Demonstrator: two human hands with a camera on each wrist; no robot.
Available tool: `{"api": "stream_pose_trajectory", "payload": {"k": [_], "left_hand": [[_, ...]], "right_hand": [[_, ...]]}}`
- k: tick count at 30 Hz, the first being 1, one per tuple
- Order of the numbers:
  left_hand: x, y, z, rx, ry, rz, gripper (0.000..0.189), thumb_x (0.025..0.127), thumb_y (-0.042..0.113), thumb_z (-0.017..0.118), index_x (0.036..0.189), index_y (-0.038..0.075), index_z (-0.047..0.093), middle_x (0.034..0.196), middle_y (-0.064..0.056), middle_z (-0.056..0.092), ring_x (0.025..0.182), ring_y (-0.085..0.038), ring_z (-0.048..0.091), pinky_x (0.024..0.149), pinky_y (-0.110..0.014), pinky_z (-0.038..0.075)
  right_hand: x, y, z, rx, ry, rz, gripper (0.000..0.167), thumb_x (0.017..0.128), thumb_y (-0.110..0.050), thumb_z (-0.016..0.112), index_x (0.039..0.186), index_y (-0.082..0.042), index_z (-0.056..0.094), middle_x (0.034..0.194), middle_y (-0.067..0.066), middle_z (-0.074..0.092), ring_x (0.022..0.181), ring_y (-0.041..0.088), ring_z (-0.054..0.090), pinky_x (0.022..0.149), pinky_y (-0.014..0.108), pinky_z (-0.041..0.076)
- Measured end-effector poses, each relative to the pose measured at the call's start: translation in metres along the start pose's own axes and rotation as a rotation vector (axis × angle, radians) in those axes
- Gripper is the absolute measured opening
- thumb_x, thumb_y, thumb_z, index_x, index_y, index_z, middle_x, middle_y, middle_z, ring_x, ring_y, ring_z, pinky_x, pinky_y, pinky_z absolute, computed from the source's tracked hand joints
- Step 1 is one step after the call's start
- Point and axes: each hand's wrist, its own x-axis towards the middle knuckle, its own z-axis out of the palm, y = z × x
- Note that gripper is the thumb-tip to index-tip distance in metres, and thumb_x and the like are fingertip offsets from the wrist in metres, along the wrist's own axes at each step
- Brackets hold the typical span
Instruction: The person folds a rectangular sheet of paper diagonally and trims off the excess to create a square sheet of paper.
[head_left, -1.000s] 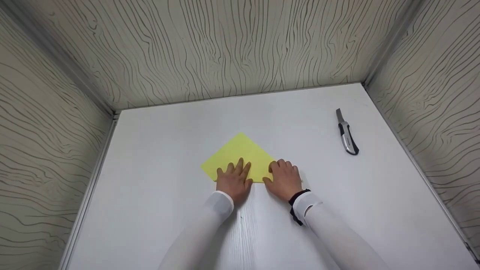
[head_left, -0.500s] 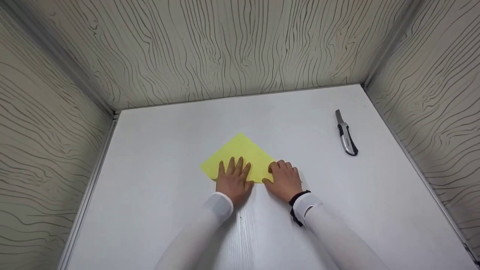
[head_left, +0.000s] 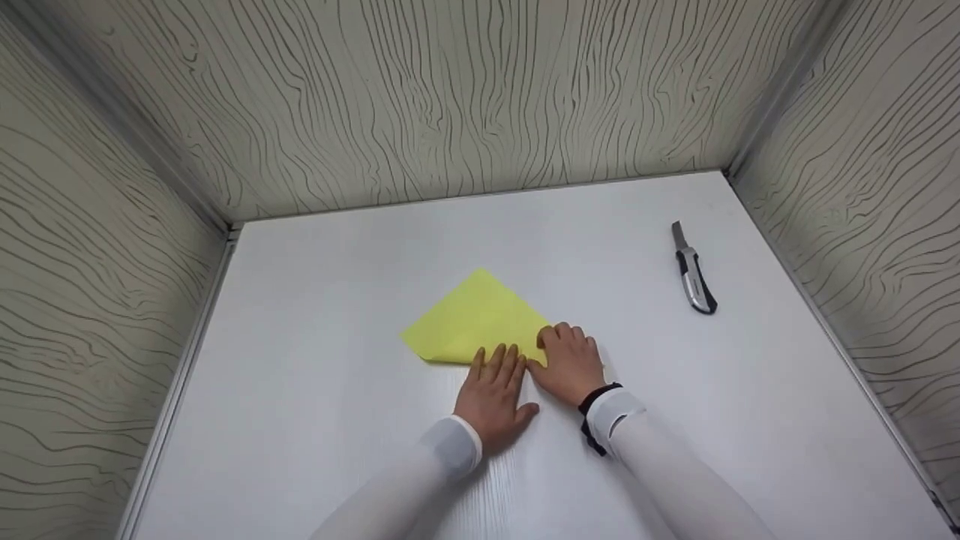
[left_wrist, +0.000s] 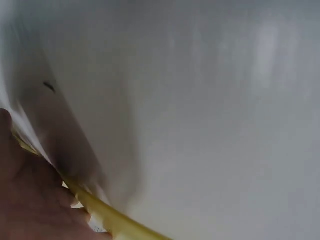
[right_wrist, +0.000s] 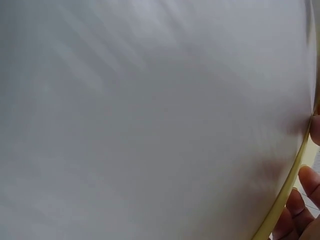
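A sheet of yellow paper lies on the white table in the head view, with a point toward the back and a folded edge toward the person. Along that near edge, right of its middle, my left hand presses with straight fingers; its thumb sticks out to the right over the table. At the paper's right corner, my right hand holds it down with curled fingers, hiding that corner. Both wrist views catch the paper's yellow edge beside the fingers. The fold bulges slightly left of my left hand.
A box cutter with its blade out lies at the right of the white table, blade pointing to the back. Wood-patterned panels wall the table at the back and both sides.
My left hand has slid off the paper's middle, back toward the person and right along the near edge. The left part of the fold is now uncovered. My right hand stays put.
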Motion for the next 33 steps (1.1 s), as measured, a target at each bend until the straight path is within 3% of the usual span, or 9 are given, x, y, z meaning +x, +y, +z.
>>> {"api": "stream_pose_trajectory", "payload": {"k": [8,17,25,33], "left_hand": [[-0.001,-0.002,-0.001,-0.038,-0.05,-0.02,0.083,0.101,0.072,0.017,0.165,0.019,0.02,0.171,-0.002,0.013,0.157,-0.022,0.011,0.124,-0.053,0.009],[-0.01,-0.01,-0.002,-0.065,-0.049,-0.029,0.085,0.101,0.073,0.019,0.165,0.016,0.022,0.171,-0.005,0.016,0.157,-0.023,0.012,0.124,-0.054,0.01],[-0.012,-0.016,0.006,-0.079,-0.067,-0.043,0.086,0.1,0.075,0.014,0.166,0.02,0.015,0.172,-0.003,0.008,0.157,-0.023,0.007,0.121,-0.062,0.01],[-0.015,-0.018,0.006,-0.113,-0.049,-0.063,0.083,0.1,0.074,0.017,0.166,0.023,0.018,0.171,-0.002,0.013,0.156,-0.026,0.013,0.119,-0.066,0.014]], "right_hand": [[0.001,-0.002,0.0,0.006,-0.005,0.009,0.034,0.089,-0.042,0.074,0.101,-0.013,0.062,0.101,0.008,0.057,0.095,0.032,0.052,0.079,0.047,0.041],[0.002,-0.001,0.001,0.003,-0.018,0.011,0.035,0.089,-0.042,0.074,0.104,-0.012,0.062,0.103,0.008,0.057,0.096,0.031,0.052,0.078,0.046,0.041],[0.001,-0.002,-0.004,0.002,-0.037,0.016,0.035,0.09,-0.042,0.073,0.104,-0.012,0.062,0.106,0.01,0.057,0.098,0.032,0.052,0.08,0.047,0.041],[0.0,-0.002,-0.005,0.006,-0.041,0.013,0.035,0.09,-0.042,0.073,0.105,-0.011,0.062,0.105,0.01,0.057,0.098,0.032,0.052,0.081,0.047,0.042]]}}
